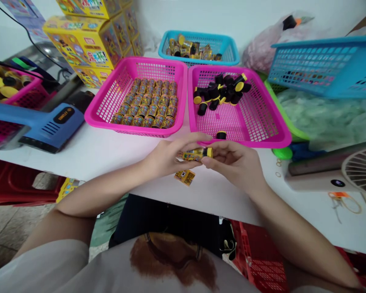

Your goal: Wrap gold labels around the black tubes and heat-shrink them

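Just over the table's front edge, a small clear cylinder [197,154] with a yellow printed label and a black-and-yellow cap lies level between my hands. My left hand [175,154] is closed around its body, fingers above and thumb below. At the capped end, my right hand [234,160] pinches with thumb and curled fingers; its inner fingertips are partly hidden. Below them a small yellow printed packet [184,177] lies flat on the white table [134,152]. One black cap piece [221,134] sits by the near rim of the right pink basket [256,142].
The left pink basket [134,63] holds rows of labelled cylinders. A blue basket [198,33] stands behind; yellow boxes [88,44] are stacked at back left. A blue heat gun [55,126] lies left. At right are a fan [361,169] and another blue basket [317,67].
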Demonstrator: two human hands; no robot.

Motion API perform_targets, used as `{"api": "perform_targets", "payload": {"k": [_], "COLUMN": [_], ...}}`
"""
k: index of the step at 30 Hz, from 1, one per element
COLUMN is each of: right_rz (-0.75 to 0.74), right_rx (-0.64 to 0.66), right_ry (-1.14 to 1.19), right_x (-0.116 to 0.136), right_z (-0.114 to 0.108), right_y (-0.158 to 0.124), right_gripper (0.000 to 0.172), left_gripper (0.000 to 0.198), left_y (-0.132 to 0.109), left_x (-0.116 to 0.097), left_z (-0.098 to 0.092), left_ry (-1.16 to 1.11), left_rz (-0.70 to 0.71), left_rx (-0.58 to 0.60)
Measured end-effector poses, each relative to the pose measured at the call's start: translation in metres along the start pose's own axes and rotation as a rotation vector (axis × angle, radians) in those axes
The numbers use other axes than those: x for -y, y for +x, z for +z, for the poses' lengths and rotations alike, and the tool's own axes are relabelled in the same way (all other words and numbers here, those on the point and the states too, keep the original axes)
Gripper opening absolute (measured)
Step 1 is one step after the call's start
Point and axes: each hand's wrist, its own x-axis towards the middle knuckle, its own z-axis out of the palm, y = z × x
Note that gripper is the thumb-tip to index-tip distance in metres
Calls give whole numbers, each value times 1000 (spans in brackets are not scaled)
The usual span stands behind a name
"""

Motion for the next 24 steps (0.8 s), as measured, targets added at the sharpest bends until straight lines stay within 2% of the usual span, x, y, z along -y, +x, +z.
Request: {"api": "perform_targets", "payload": {"k": [2,5,7,9,10,12,14,17,21,24], "right_rz": [33,-12,-196,-491,-639,-860,-963,-1008,-984,-981], "right_rx": [-48,-88,-166,-213,-203,-163,-178,-217,-136,-136], "right_ry": [-90,-299,-432,-569,-646,-793,-891,-921,-854,-852], "right_x": [0,-2,-4,-7,-9,-13,-16,-15,-14,-18], "right_z": [0,-7,-12,-12,-10,-3,5,14,21,27], "right_y": [-2,-6,-6,-4,-3,0,1,-3,-10,-14], "right_gripper": [41,48,50,38,42,67,80,77,75,75], "left_gripper": [52,69,84,93,96,100,103,102,84,82], "left_y": [-2,-3,0,3,5,7,8,8,4,2], "left_x": [1,3,3,2,1,-1,-2,-2,-4,-6], "left_z": [2,7,10,10,10,10,11,14,19,21], "left_ry": [94,73,6,-57,-91,-188,-327,-533,-631,-584], "left_rz": [66,132,101,11,-47,-148,-199,-220,-224,-192], "left_rx": [0,-100,-194,-229,-221,-179,-126,17,251,243]}}
